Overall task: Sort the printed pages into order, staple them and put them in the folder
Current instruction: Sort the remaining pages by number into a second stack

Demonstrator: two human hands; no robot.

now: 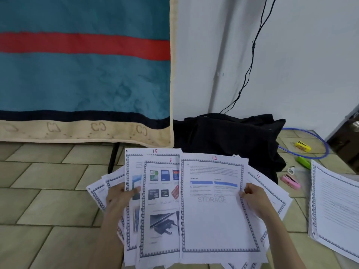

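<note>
Both hands hold a big fan of printed pages (194, 210) over the tiled floor (48, 191). The left hand (121, 195) grips the left side of the fan, with its thumb lying on top of a page. The right hand (252, 195) pinches the right edge of the front page, with its fingers curled. The two hands are well apart, one on each side of the fan.

The pages have a blue patterned border and red numbers written at the top. The front page shows 12 and the word STORAGE. The page beside it on the left shows 8 and has small pictures on it. Behind that one is a page marked 15. A page marked 11 peeks out on the right.

Another pile of pages (336, 206) lies on the floor to the right, apart from the fan. Near it are a pink stapler (290, 182), a green thing (303, 162) and a yellow thing (302, 146). A black bag (229, 136) sits behind the fan, against the white wall. A blue and red blanket (83, 70) hangs on the left.
</note>
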